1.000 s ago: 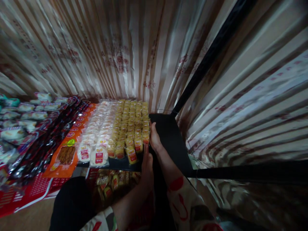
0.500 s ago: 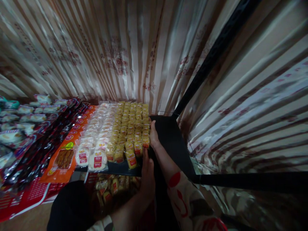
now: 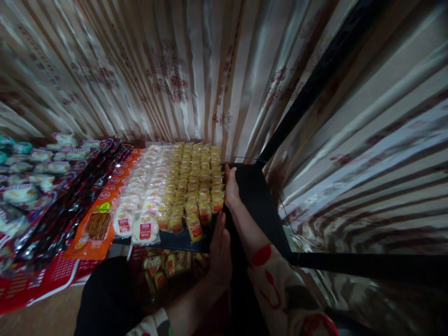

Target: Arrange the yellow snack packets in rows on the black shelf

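Head view: yellow packets (image 3: 195, 186) (front ones red-labelled) sit in snug rows.

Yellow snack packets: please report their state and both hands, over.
Left hand open at rightmost row's front end; right hand open along its right side. Yellow snack packets in rows on black shelf. White snack packets adjoin left.
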### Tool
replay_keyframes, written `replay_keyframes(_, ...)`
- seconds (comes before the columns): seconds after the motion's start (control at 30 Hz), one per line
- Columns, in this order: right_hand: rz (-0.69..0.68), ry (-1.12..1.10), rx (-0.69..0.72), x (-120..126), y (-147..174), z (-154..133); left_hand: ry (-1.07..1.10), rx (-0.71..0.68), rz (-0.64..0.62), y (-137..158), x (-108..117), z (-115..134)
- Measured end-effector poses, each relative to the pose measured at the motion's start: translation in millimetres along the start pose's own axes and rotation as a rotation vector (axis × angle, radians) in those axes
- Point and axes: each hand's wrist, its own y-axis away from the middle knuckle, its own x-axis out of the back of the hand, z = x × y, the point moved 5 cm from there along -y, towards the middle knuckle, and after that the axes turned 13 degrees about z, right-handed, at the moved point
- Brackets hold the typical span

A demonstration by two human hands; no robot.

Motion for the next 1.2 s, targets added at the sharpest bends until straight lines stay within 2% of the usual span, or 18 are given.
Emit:
replay_keyframes(0.17,-0.111,-0.057,-0.048,-17,7,-1,0.014,0.004,-0.001,0,-3,-6)
replay_keyframes(0.27,-0.098,-0.066,-0.065,-18,8,1,0.018,0.004,0.011,-1,-4,-9)
replay_keyframes(0.33,-0.057,-0.066,-0.074,-14,6,-2,0.012,0.005,0.019,-3,-4,-9)
replay_keyframes(0.43,0.089,-0.059,-0.045,0,4,-11,-0.014,-0.01,0.016,-3,-4,-7)
replay_keyframes(0.5,0.185,-0.023,0.028,14,8,-19,-0.049,-0.032,0.014,-2,-3,-4)
replay_keyframes(0.57,0.22,0.016,0.106,26,17,-24,-0.091,-0.057,0.022,-2,-2,-1)
replay_keyframes(0.77,0.213,0.083,0.217,56,69,-22,-0.137,-0.12,0.056,-4,-1,0)
replay_keyframes(0.97,0.278,0.082,0.223,71,134,-16,-0.164,-0.282,0.062,4,6,10)
replay_keyframes(1.07,0.319,0.099,0.269,80,171,-10,-0.218,-0.29,-0.009,24,25,17)
replay_keyframes(1.2,0.326,0.299,0.273,96,219,18,-0.33,-0.206,-0.119,52,72,10)
